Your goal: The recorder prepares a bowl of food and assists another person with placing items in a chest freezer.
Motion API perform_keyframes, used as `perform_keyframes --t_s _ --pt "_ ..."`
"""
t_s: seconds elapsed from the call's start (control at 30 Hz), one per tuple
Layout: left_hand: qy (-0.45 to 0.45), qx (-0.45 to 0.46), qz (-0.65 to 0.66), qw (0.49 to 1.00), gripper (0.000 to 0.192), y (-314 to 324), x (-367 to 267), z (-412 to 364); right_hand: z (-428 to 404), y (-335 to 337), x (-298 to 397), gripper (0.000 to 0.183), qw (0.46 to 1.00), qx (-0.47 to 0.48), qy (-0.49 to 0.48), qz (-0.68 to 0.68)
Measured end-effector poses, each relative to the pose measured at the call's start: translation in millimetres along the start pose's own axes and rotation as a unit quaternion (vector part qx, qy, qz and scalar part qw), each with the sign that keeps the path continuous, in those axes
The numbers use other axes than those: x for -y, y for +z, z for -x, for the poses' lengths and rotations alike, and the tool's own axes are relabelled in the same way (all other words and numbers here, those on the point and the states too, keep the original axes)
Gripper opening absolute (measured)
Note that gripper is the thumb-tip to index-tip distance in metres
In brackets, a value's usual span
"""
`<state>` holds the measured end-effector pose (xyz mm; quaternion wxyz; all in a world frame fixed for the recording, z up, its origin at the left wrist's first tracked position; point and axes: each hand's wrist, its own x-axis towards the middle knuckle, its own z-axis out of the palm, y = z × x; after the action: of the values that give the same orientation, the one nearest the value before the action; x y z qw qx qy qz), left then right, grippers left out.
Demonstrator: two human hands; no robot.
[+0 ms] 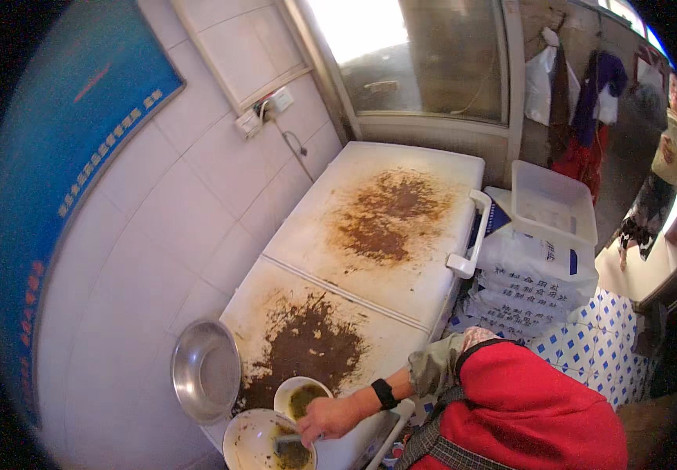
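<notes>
My right hand [331, 418], wearing a black wristband, reaches over the near end of a white chest freezer. Its fingers are closed on a greyish utensil [286, 438], which dips into a large white bowl [245, 442]. Dark green, wet-looking matter [292, 455] lies in that bowl, and brown specks dot its inner wall. Just beyond stands a smaller white bowl [284, 395] holding similar greenish matter, partly hidden by my hand. A shiny metal basin [206, 371] rests to the left, beside the tiled wall. My left hand is out of view.
The chest freezer [315, 205] has two lids with brown stains and a white handle [472, 241]. Right of it, a translucent plastic bin [552, 197] tops stacked white bags [526, 294] bearing writing. Wall sockets [249, 123] are above left. A person [667, 147] is at far right.
</notes>
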<state>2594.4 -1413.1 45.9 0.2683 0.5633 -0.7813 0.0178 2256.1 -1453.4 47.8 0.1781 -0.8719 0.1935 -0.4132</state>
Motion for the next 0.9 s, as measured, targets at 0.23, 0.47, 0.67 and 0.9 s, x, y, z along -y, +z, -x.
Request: perform_keyframes --t_s 0.23,0.47,0.67,0.9 --pt "-0.106 0.014 -0.006 0.994 0.017 19 4 22 -3 -5 13 0.006 0.995 -0.081 -0.006 -0.058" --pt "-0.103 0.019 -0.011 0.994 0.017 32 22 36 -13 18 18 0.016 0.998 -0.011 -0.029 -0.053" --pt "-0.208 0.015 0.106 0.972 0.018 55 97 82 -15 53 0 0.017 0.997 0.053 0.000 -0.047" --pt "-0.209 -0.040 0.043 0.976 0.022 47 44 84 3 69 3 0.035 0.994 0.093 0.024 -0.051"
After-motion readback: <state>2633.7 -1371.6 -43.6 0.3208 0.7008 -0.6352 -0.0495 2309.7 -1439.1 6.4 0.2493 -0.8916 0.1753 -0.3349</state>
